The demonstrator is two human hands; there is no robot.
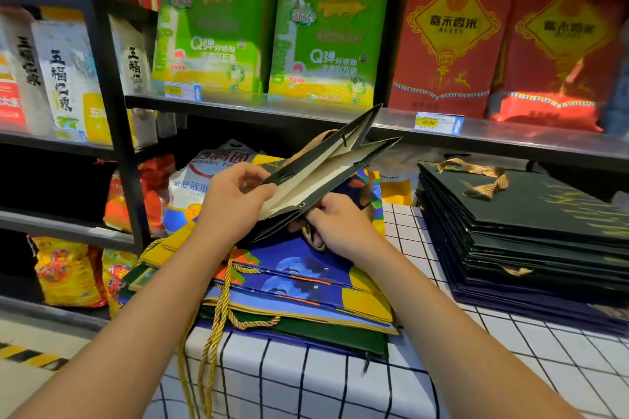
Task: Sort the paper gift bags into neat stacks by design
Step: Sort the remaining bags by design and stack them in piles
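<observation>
Dark green gift bag (316, 177), cream-lined, held part-open.

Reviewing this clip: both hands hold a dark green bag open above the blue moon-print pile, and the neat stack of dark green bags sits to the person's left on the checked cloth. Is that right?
Not quite. The stack of dark green bags sits to the person's right, not left, as the head view shows. The rest holds: the left hand and right hand hold a dark green bag open above the blue moon-print pile on the checked cloth.

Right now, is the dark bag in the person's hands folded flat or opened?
Partly opened: the dark bag shows its pale lining between spread top edges.
</observation>
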